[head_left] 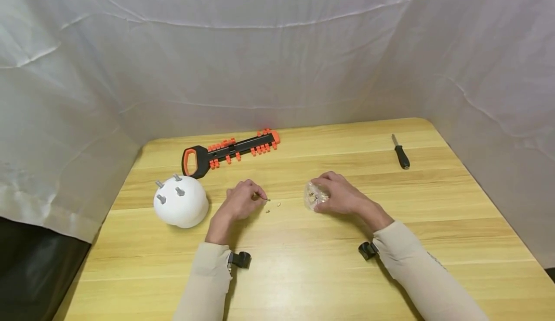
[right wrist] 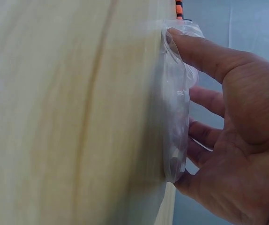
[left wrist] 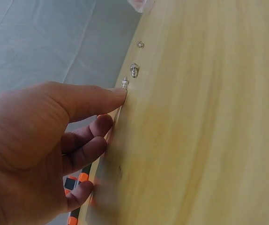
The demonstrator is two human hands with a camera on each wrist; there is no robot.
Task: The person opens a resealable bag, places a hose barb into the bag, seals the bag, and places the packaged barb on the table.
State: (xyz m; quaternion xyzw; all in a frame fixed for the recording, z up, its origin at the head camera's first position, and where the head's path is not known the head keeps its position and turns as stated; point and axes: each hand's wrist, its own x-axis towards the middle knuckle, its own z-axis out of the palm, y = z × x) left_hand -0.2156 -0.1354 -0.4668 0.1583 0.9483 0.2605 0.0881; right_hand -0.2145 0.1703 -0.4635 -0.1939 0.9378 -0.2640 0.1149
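My left hand (head_left: 243,200) reaches down to the table, thumb and fingertip pinching a small metal fitting (left wrist: 125,83) at its tip. Two more small metal fittings lie close by: one fitting (left wrist: 134,70) just beyond the thumb, and a farther piece (left wrist: 140,44) that looks like a ring or nut from here. My right hand (head_left: 340,194) grips a clear plastic bag (head_left: 310,196) by its edges, thumb on one side and fingers on the other. Inside the bag show several small brass-coloured pieces (head_left: 318,196). The bag sits low against the tabletop.
To the left stands a white rounded body (head_left: 186,210) with several grey pegs on top. Behind it lies a black bar with orange clips and a looped handle (head_left: 199,162). A black-handled screwdriver (head_left: 402,158) rests at the back right. Grey sheeting (head_left: 277,70) surrounds the wooden table (head_left: 295,273).
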